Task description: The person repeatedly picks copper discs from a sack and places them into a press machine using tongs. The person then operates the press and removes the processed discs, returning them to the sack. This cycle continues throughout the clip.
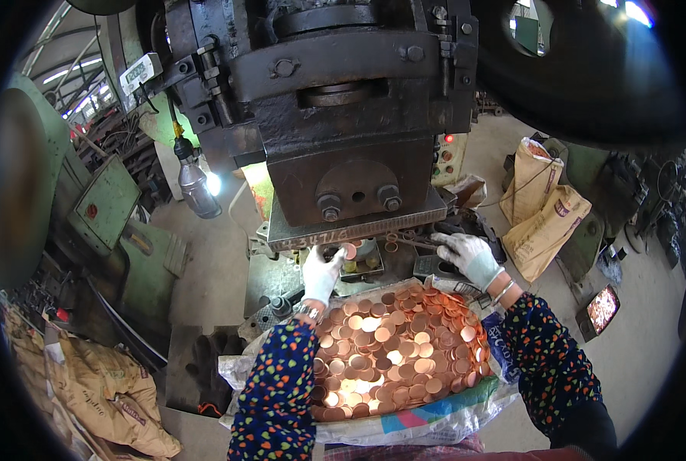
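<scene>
Reaching past one disc pile (400, 353) are two hands (321, 274) (470, 257).

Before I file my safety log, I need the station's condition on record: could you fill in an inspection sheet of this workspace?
Surface: dark press bed, partly hidden under the press head.
Job's things: copper-coloured discs heaped inside pale sheeting.
Clutter: paper sacks at right; crumpled sacks at lower left.
Hands: left hand white-gloved, fingers at a disc; right hand white-gloved, grip unclear.
Cables: partly yellow cable running to a hanging bottle-shaped fitting.
Surroundings: green machinery, grey floor.
</scene>
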The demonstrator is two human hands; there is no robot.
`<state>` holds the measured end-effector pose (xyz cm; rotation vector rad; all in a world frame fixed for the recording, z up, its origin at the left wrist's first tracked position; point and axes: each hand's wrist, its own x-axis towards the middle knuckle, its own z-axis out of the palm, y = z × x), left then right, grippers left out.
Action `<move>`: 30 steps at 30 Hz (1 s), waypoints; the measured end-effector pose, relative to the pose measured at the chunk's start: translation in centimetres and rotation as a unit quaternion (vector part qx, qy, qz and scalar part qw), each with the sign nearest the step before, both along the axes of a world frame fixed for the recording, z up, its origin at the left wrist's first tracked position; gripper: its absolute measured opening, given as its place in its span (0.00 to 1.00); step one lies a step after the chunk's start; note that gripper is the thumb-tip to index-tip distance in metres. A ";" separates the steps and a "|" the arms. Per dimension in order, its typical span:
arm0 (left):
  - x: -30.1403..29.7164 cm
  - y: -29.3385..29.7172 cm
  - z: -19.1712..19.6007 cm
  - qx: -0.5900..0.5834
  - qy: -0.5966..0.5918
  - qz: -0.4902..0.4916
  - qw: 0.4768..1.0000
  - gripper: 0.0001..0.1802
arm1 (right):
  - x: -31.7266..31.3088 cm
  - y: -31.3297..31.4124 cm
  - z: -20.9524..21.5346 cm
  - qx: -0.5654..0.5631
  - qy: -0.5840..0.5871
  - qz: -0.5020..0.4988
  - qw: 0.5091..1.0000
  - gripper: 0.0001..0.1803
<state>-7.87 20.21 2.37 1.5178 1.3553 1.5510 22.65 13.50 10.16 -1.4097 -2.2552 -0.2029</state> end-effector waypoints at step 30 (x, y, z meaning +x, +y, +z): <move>-0.4 -11.4 -4.2 0.147 0.433 -0.243 0.855 0.25 | -1.3 -5.6 -4.8 -0.114 0.076 0.105 0.985 0.20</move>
